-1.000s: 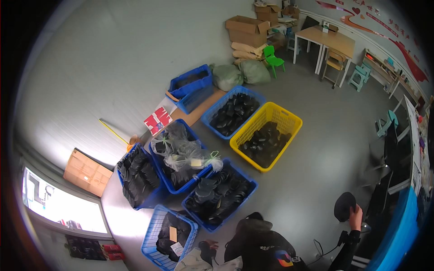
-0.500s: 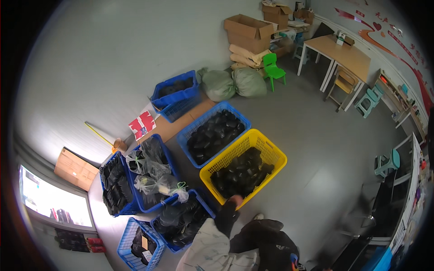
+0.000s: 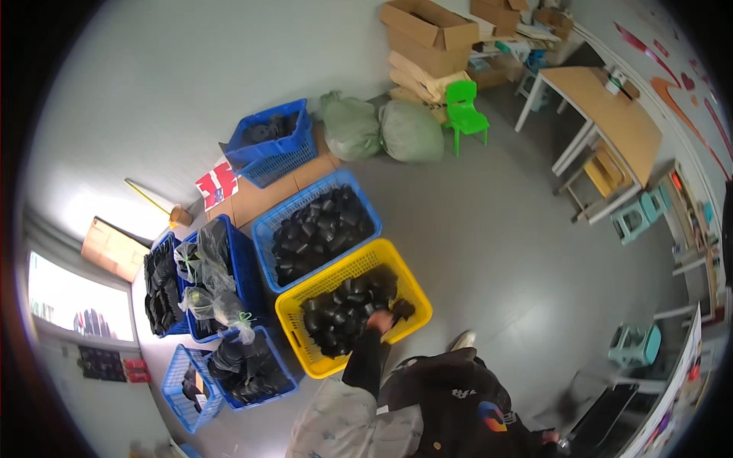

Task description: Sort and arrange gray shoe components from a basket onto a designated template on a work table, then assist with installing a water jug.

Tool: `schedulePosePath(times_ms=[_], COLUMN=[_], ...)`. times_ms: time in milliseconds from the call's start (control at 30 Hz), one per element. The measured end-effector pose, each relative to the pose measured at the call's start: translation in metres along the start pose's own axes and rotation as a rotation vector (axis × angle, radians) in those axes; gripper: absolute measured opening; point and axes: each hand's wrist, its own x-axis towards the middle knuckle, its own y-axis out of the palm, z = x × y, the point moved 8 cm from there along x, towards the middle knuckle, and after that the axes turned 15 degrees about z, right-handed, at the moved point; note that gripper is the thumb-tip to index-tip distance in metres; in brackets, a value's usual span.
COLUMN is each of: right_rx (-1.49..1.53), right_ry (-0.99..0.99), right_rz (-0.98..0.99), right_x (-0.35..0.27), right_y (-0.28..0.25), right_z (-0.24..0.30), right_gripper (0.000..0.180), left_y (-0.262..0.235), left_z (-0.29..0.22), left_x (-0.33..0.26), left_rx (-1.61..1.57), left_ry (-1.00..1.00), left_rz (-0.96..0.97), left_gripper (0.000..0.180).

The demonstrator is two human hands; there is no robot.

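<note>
My left hand [image 3: 379, 320], at the end of a grey patterned sleeve with a black cuff, reaches into the yellow basket [image 3: 292, 333]. It lies against the heap of small black rounded pieces [image 3: 336, 313]. Beside its fingertips is a small black clump [image 3: 402, 308], but whether the fingers grip it is not visible. At the lower right my right hand [image 3: 550, 437] shows only in part beyond my black top, close to a shiny metal part and a dark seat [image 3: 605, 416]. Its fingers are too small and hidden to read.
A light blue basket [image 3: 263, 259] of similar black pieces adjoins the yellow one. Several blue crates [image 3: 284, 382] of black goods and bags stand to the left. Green sacks [image 3: 412, 131], a green chair [image 3: 467, 114] and a table [image 3: 611, 114] are farther off.
The view has shifted, so the baskets sit farther left. My left hand has moved from the yellow basket's near rim into the black pieces. My right hand has come into view.
</note>
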Motion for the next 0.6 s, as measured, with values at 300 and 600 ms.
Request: schedulePosePath(times_ms=[300, 600], right_rx=[0.653, 0.172], right_ry=[-0.339, -0.448], right_rz=[-0.479, -0.513], right_x=[0.172, 0.218], right_y=[-0.624, -0.888], right_z=[0.115, 0.372], right_gripper=[0.051, 0.055], left_y=[0.066, -0.09], left_z=[-0.064, 0.16], left_x=[-0.062, 0.198], left_rx=[-0.706, -0.648], left_ry=[-0.174, -0.466], left_rz=[0.696, 0.473], left_gripper=[0.038, 0.034])
